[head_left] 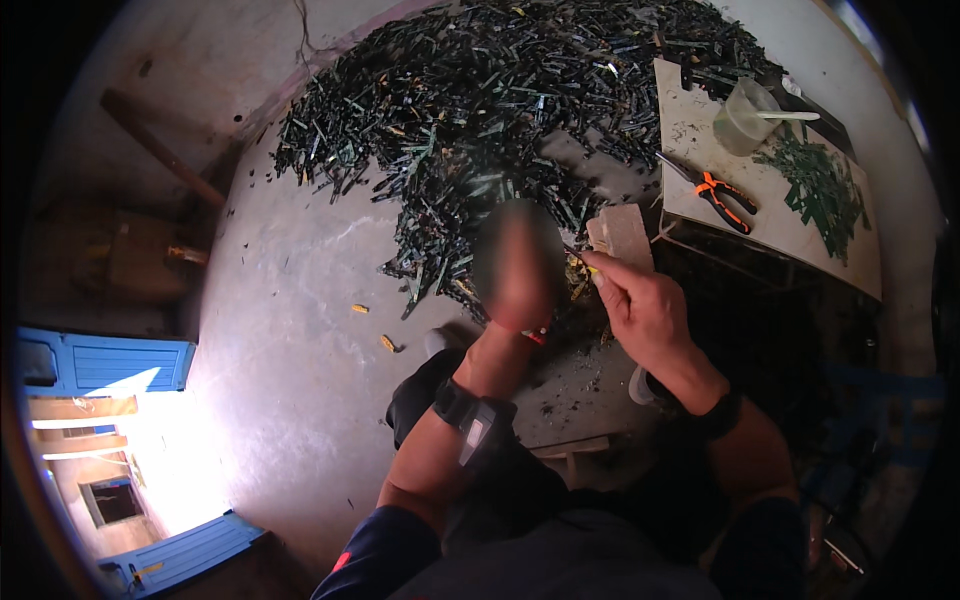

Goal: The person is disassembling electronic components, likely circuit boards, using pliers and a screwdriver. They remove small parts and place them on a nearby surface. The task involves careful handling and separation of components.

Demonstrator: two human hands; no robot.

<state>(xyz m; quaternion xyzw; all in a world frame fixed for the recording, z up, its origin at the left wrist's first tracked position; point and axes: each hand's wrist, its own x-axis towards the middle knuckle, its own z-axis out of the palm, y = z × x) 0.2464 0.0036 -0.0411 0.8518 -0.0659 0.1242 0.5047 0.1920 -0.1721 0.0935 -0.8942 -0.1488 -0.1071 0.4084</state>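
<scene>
My left hand (518, 265) reaches out over the near edge of a heap of dark strips (470, 130); a blurred patch hides its fingers. Just to its right, my right hand (648, 318) is closed, thumb and fingers pinched on a small thing with a yellow part (592, 269). What kind of thing this is cannot be made out. A pale reddish-brown brick (622, 232) lies right beyond the right hand's fingertips. Small yellow bits (577, 280) lie between the two hands.
At the right, a low board-topped table (690, 130) bears pliers with orange-and-black handles (716, 194), a translucent tub (742, 118) with a pale-handled utensil, and green strips (822, 195). Yellow pieces (388, 343) lie on the concrete floor (290, 330). Blue doors (125, 362) flank a bright doorway.
</scene>
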